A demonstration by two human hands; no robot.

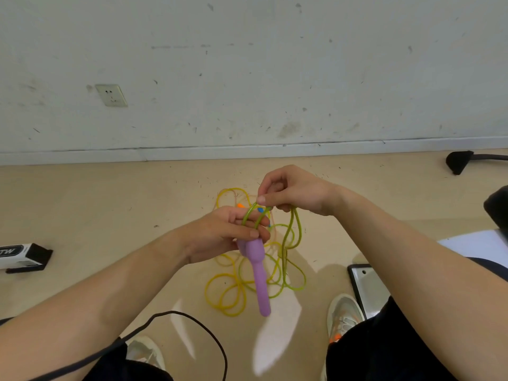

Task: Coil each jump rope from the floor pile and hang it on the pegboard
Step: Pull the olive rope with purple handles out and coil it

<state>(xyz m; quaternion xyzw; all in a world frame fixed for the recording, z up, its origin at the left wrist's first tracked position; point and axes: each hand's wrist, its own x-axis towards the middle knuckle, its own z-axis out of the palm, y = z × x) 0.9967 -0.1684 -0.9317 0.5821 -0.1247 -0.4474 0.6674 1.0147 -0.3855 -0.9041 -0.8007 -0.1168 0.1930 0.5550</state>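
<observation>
Purple handle (259, 273) gripped by left hand (228, 232); right hand (294, 193) pinches green rope (292, 232).

Legible marking, one item: the letters "TW", white on a black oval label (8, 251), located on the white face of the white-and-black rectangular box (24, 257) at the left edge. The frame edge truncates the label; any further characters cannot be determined. No other text is readable.

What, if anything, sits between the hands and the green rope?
Nothing: the left hand grips the purple handle and the right hand pinches the green rope. The pegboard is out of view.
</observation>
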